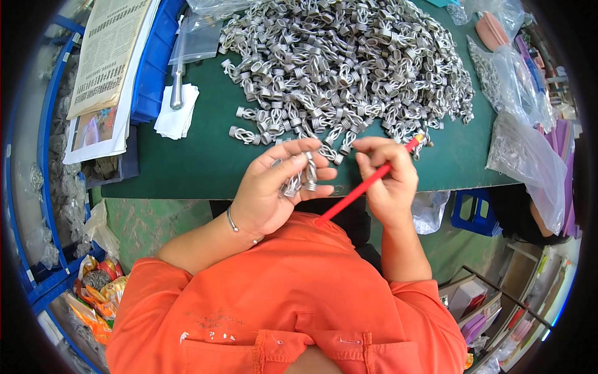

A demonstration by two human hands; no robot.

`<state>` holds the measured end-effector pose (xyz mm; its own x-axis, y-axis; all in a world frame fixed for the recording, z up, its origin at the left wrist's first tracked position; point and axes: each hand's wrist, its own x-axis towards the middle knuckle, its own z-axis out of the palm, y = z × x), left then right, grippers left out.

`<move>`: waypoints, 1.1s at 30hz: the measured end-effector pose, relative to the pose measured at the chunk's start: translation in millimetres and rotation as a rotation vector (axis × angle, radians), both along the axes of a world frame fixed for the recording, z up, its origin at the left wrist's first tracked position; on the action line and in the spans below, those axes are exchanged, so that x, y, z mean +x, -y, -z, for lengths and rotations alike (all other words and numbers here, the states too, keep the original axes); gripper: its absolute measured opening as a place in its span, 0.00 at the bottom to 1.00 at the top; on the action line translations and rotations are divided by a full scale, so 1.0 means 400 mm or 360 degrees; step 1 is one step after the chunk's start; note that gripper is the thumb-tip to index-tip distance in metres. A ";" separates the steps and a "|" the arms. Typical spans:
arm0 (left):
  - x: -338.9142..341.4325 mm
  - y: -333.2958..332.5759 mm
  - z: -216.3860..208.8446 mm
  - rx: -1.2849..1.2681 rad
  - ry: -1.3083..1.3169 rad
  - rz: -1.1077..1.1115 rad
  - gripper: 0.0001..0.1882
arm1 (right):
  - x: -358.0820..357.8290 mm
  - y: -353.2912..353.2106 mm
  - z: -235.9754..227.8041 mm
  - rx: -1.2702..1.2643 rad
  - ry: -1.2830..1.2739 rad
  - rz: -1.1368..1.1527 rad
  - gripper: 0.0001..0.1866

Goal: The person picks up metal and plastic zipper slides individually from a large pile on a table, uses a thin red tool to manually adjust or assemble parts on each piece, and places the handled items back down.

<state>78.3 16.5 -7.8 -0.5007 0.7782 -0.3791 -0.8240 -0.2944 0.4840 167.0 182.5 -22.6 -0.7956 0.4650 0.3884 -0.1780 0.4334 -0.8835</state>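
Small silver looped metal fittings lie in my left hand, which is cupped palm up with the fingers curled around them. My right hand grips a slim red rod with a brass-coloured end. The rod slants from beyond the knuckles down toward my orange top. Its exact kind I cannot make out. Both hands hover over the near edge of the green table, a short gap apart. Just beyond them spreads a large heap of the same looped metal fittings, with a few strays at its near edge.
At the left stand a blue bin, a newspaper on papers, and a metal-shafted tool over folded white paper. Clear plastic bags crowd the right edge. A blue crate sits on the floor below.
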 end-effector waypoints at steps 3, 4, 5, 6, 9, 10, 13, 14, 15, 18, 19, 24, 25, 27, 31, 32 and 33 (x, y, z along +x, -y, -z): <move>-0.011 0.010 0.015 0.0201 0.0060 -0.0038 0.23 | -0.019 -0.009 -0.006 0.0519 0.0235 -0.0162 0.11; -0.017 0.011 0.013 0.0290 0.0123 -0.0046 0.26 | -0.021 -0.011 -0.009 0.0506 0.0222 -0.0178 0.11; -0.019 0.007 0.003 0.0276 0.0153 -0.0035 0.31 | -0.017 -0.019 -0.011 0.0605 0.0230 -0.0206 0.12; -0.019 0.002 -0.012 0.0213 0.0142 -0.0041 0.32 | -0.013 -0.026 -0.013 0.0705 0.0237 -0.0232 0.12; -0.016 -0.004 -0.029 0.0117 0.0155 -0.0054 0.27 | -0.001 -0.039 -0.009 0.0922 0.0140 -0.0097 0.13; -0.014 -0.002 -0.022 0.0126 0.0162 -0.0047 0.27 | 0.007 -0.042 -0.008 0.1021 0.0109 -0.0028 0.13; -0.005 -0.002 -0.014 -0.0212 -0.0341 -0.0001 0.16 | 0.019 -0.026 -0.010 0.0724 -0.0070 0.0296 0.12; -0.003 -0.004 -0.016 -0.0201 -0.0339 0.0005 0.16 | 0.026 -0.028 -0.004 0.0436 -0.0132 0.0270 0.11; -0.002 -0.005 -0.016 -0.0336 -0.0590 0.0101 0.15 | 0.030 -0.013 -0.020 -0.0145 -0.0128 0.0199 0.11; 0.006 -0.010 -0.012 -0.0478 -0.0958 0.0200 0.11 | 0.036 0.009 -0.033 -0.1248 -0.0174 -0.0120 0.11; 0.008 -0.008 -0.014 -0.0484 -0.1050 0.0225 0.11 | 0.036 0.017 -0.028 -0.1284 -0.0182 -0.0170 0.11; 0.009 -0.007 -0.001 -0.0431 -0.1717 -0.0058 0.10 | 0.035 0.026 0.028 -0.1390 -0.0199 -0.0603 0.13; 0.004 -0.003 -0.009 -0.0404 -0.1869 -0.0029 0.10 | 0.034 0.025 0.035 -0.1391 -0.0186 -0.0654 0.14; 0.005 -0.003 -0.011 -0.0341 -0.1888 0.0000 0.11 | 0.036 0.034 0.034 -0.1292 -0.0192 -0.0587 0.15; 0.007 0.003 -0.021 -0.0426 -0.1491 0.0097 0.10 | 0.036 0.040 0.014 -0.0797 -0.0318 -0.0346 0.19; 0.007 0.004 -0.026 -0.0535 -0.1045 0.0204 0.09 | 0.032 0.043 0.006 -0.0696 -0.0386 -0.0297 0.20; 0.009 0.004 -0.012 -0.0453 -0.0944 0.0183 0.09 | 0.029 0.044 0.000 -0.0524 -0.0385 -0.0254 0.23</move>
